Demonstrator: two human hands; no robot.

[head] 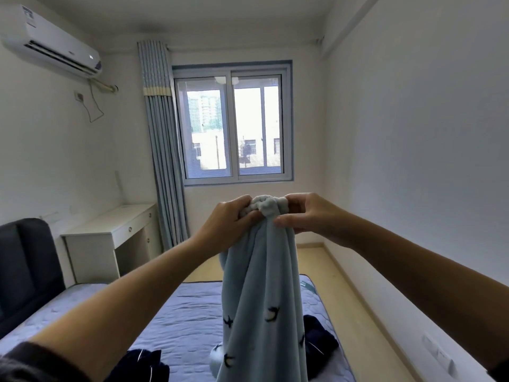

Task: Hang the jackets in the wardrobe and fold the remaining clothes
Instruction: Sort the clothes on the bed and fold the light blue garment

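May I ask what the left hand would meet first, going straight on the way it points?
The left hand grips the blue garment at its bunched top; straight on, it would likely meet the right hand just beyond.

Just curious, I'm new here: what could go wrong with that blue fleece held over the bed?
The left hand and right hand hold the blue fleece only by its bunched top, so the grip might slip. Lowered as is, it could crumple onto the dark clothes on the bed.
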